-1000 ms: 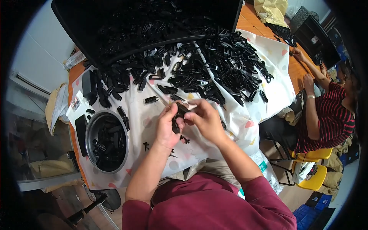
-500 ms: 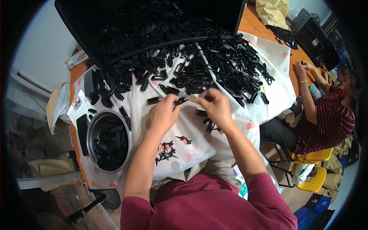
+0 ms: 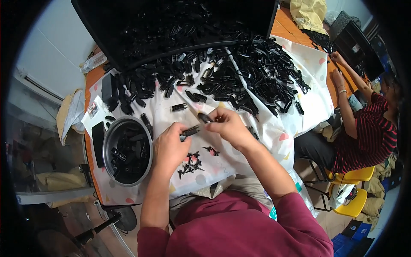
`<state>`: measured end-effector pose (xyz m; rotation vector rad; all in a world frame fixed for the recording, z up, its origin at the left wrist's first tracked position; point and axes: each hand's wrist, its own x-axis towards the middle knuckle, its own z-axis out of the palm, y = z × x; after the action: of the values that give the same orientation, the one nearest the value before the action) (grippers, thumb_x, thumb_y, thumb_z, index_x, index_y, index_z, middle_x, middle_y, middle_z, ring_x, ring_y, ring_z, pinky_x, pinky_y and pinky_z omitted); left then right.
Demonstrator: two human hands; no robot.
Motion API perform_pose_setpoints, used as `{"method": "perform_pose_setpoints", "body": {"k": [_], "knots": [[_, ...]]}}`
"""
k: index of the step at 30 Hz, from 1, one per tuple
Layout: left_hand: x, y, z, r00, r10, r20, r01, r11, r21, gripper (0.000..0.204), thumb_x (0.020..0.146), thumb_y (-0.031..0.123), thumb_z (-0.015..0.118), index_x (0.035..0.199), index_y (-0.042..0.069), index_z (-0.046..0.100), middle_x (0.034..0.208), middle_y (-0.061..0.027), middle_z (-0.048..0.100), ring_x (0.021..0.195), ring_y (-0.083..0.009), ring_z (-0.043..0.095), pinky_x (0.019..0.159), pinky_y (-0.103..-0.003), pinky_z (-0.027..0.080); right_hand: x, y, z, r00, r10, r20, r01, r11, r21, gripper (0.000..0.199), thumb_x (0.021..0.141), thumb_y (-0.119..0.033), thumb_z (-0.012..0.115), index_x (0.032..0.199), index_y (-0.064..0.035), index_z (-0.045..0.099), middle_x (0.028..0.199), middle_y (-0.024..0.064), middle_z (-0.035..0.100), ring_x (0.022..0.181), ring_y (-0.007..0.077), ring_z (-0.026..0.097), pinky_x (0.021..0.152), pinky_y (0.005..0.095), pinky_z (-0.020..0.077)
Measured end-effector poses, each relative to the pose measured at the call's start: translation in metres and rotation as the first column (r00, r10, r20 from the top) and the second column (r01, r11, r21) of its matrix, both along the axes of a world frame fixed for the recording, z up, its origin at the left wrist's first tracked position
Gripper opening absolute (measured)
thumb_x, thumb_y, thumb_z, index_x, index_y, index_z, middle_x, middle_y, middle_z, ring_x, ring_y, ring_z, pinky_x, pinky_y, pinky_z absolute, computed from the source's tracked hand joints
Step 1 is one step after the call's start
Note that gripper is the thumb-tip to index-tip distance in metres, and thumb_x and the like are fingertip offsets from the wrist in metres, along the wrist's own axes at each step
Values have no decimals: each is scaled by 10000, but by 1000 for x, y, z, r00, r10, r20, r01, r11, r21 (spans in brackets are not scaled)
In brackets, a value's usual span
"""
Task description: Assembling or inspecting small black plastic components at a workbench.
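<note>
One slotted piece (image 3: 189, 133) we grip in our left hand (image 3: 170, 144), one rounded piece (image 3: 204, 117) in our right hand (image 3: 231, 129), apart; left-frame bowl (image 3: 150, 150) part-filled, upper-centre heap (image 3: 246, 75) looks plentiful

The person wears a maroon shirt (image 3: 248, 229), a deep wine red — plain across the whole stretch in view, with soft creases and darker folds running over the front. Its short sleeves are cut wide; the left sleeve (image 3: 152, 240) and the right sleeve (image 3: 295, 214) match the body of the shirt in colour, and both stop around the elbow. Below that the forearms (image 3: 266, 170) are bare, narrowing to the wrists, and the hands (image 3: 230, 127) are bare too. Under the shirt's hem shows a strip of trousers (image 3: 248, 184) — light greyish beige, the cloth loosely wrinkled.
</note>
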<state>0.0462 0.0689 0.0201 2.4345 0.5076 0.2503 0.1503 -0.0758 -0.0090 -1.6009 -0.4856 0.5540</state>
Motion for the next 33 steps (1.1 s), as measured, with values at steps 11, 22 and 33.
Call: {"method": "perform_pose_setpoints", "body": {"k": [11,22,33], "knots": [[0,-16,-4,870,-122,478,343,846,-409,244,708,12,661,942,0,594,808,-72,593,715,-169,565,654,-265,462,-30,-16,33,734,129,-667,289,830,478,481,785,-52,607,1206,-34,376,761,78,550,550,183,591,438,236,500],[-6,-18,11,800,-217,560,394,893,-217,254,685,11,674,931,9,612,873,-104,605,760,-208,589,669,-285,472,-30,-37,47,824,47,-564,137,950,279,110,812,-106,595,823,-6,552,659,70,576,461,145,564,386,231,458],[-12,-28,-5,870,-71,489,397,689,-606,272,740,29,648,1002,-9,583,858,-68,601,663,-107,548,570,-233,450,-34,-35,55,863,65,-500,31,983,180,159,826,-139,592,815,3,523,633,56,565,461,106,545,385,207,421]]}}
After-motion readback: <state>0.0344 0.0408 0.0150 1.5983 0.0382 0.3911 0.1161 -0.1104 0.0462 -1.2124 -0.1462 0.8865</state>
